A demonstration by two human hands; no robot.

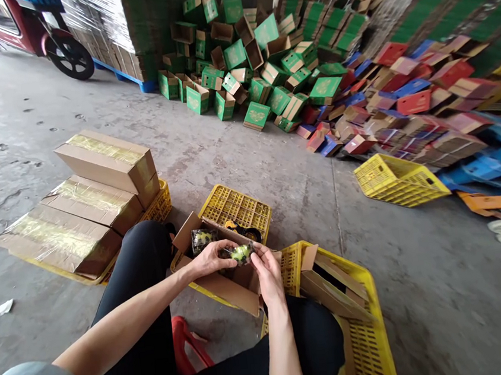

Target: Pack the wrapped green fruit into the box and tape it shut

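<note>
My left hand (217, 258) and my right hand (265, 264) hold a small clear-wrapped package (242, 254) with black and yellow-green markings, one at each end. Its exact kind I cannot make out. Below it, an open cardboard box (225, 290) rests on a yellow crate, its flaps spread. Inside the box's far left end sits a similar dark package (203, 238). Just beyond the box, a black and yellow tool (248, 232), perhaps a tape dispenser, lies on an upturned yellow crate (234, 204). My hands partly cover the box's inside.
Taped cartons (75, 224) are stacked on yellow crates at left. At right, a yellow crate (374, 317) holds an open carton (334, 283). Green boxes (236, 54) and red and blue boxes (405, 85) are heaped beyond, near another yellow crate (397, 181). A scooter (33, 37) stands far left.
</note>
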